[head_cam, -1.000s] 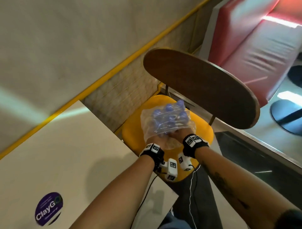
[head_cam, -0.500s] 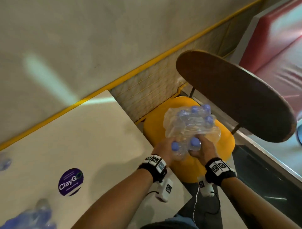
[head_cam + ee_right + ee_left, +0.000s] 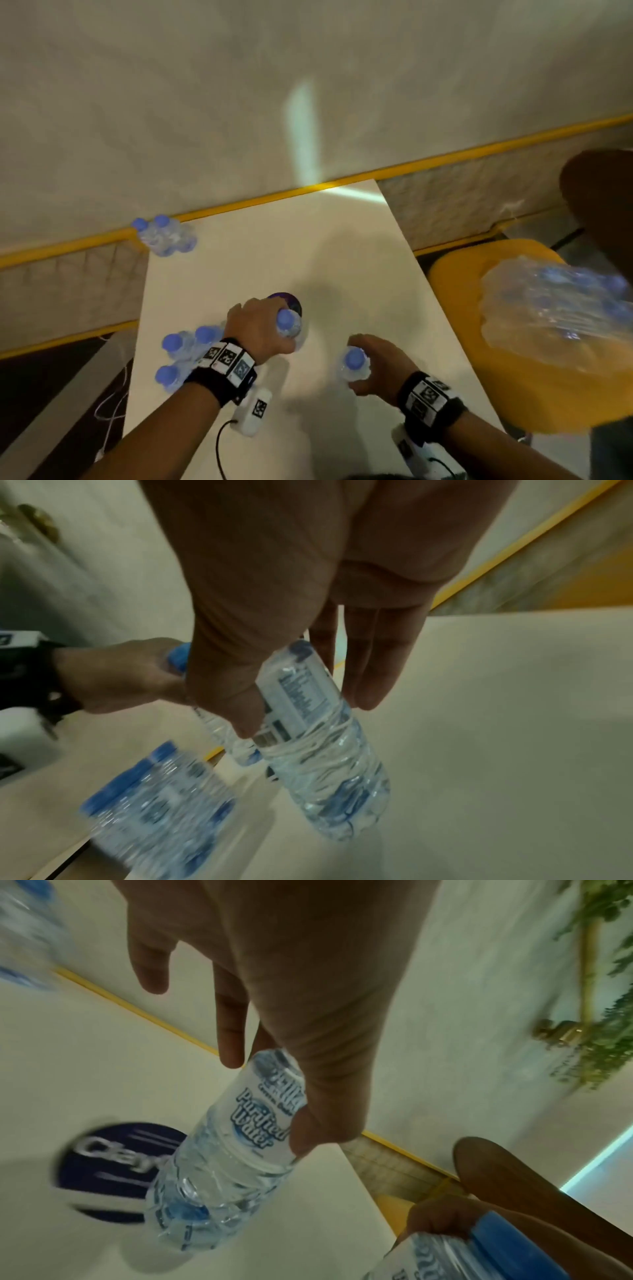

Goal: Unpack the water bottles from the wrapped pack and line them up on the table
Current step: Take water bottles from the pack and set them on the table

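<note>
My left hand (image 3: 263, 329) holds a small clear water bottle (image 3: 289, 323) with a blue cap above the white table (image 3: 260, 260), over a purple round sticker (image 3: 106, 1172); its thumb presses the bottle's label (image 3: 260, 1123). My right hand (image 3: 375, 365) grips a second bottle (image 3: 354, 365), tilted above the table (image 3: 325, 764). Three blue-capped bottles (image 3: 178, 356) stand at the table's near left edge. Two more bottles (image 3: 162, 234) stand at the far left corner. The wrapped pack (image 3: 555, 308), torn open with several bottles inside, lies on the yellow chair seat (image 3: 455, 284) to the right.
A yellow rail (image 3: 308, 190) and beige wall run behind the table. A dark wooden chair back (image 3: 599, 192) rises at the far right. A cable (image 3: 109, 407) hangs off the table's left side. Green plant leaves (image 3: 606, 1015) hang on the wall.
Both hands pulled one bottle each out of the pack on the chair and swung left over the table. The view turned left, bringing the standing bottles into sight.
</note>
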Demonstrator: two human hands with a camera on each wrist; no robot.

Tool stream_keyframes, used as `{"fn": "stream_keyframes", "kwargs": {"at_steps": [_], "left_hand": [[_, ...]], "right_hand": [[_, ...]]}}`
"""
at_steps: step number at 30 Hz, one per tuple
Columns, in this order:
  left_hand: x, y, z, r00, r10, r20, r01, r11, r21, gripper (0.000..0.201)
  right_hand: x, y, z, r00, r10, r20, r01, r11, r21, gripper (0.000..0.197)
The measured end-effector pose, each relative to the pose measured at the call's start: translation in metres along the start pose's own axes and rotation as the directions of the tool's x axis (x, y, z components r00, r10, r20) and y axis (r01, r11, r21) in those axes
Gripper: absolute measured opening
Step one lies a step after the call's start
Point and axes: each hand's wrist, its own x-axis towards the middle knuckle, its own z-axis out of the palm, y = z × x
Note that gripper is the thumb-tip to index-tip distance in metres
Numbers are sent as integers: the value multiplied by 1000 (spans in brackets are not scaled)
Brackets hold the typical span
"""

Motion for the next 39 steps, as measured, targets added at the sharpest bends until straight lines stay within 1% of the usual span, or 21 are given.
{"fn": "stream_keyframes", "kwargs": {"at_steps": [2, 4, 6, 9, 12, 16, 20, 22, 24, 26, 29, 30, 32, 35, 38, 39], "left_hand": [[-6, -37, -7, 999, -43, 9, 43, 999, -34, 52], [-11, -65, -10, 998, -69, -9, 68, 995, -72, 50], [-14, -84, -11, 995, -92, -25, 89, 989, -117, 49], [-15, -102, -9, 994, -104, 12, 105, 983, -149, 46], [-13, -112, -6, 994, -73, 77, 85, 984, -159, 43], [-12, -118, 1, 990, -30, 137, 48, 990, -132, 42], [-8, -120, 5, 983, -3, 184, 21, 995, -96, 30], [-7, -120, 3, 981, -8, 192, 23, 997, -78, 26], [-4, -122, 1, 978, 1, 206, 8, 999, -42, 32], [-2, -122, 0, 971, 15, 240, -12, 1000, -13, 34], [0, -119, -7, 957, 2, 291, -12, 999, 34, 18], [1, -119, -7, 953, -6, 302, -8, 999, 45, 17], [4, -118, -7, 946, -8, 325, -11, 998, 55, 22], [3, -117, -7, 949, -6, 314, -12, 998, 54, 27], [2, -122, -7, 946, -19, 324, 11, 1000, 27, 31], [-1, -123, -10, 946, -38, 321, 34, 999, 19, 35]], "right_hand": [[24, -36, 22, 996, -51, 70, 51, 999, -3, 66], [44, -69, 43, 990, -84, 117, 88, 996, -29, 59], [61, -92, 63, 985, -108, 137, 118, 991, -64, 53], [77, -114, 92, 984, -100, 150, 117, 988, -104, 51], [88, -124, 114, 991, -55, 122, 72, 987, -142, 44], [94, -139, 129, 997, 11, 78, 2, 988, -155, 36], [100, -149, 144, 999, 41, 26, -38, 992, -119, 35], [101, -156, 147, 999, 35, 14, -34, 993, -114, 30], [102, -163, 150, 1000, 24, 11, -23, 993, -120, 20], [100, -168, 151, 1000, -2, -6, 1, 995, -104, 15], [100, -171, 152, 1000, -21, -7, 21, 998, -54, 17], [99, -173, 151, 999, -39, -7, 38, 998, -53, 17], [98, -175, 148, 998, -67, 1, 67, 997, -43, 16], [99, -174, 148, 996, -81, 30, 82, 995, -55, 18], [99, -167, 144, 995, -80, 55, 86, 991, -104, 32], [97, -161, 141, 996, -62, 62, 68, 992, -107, 43]]}}
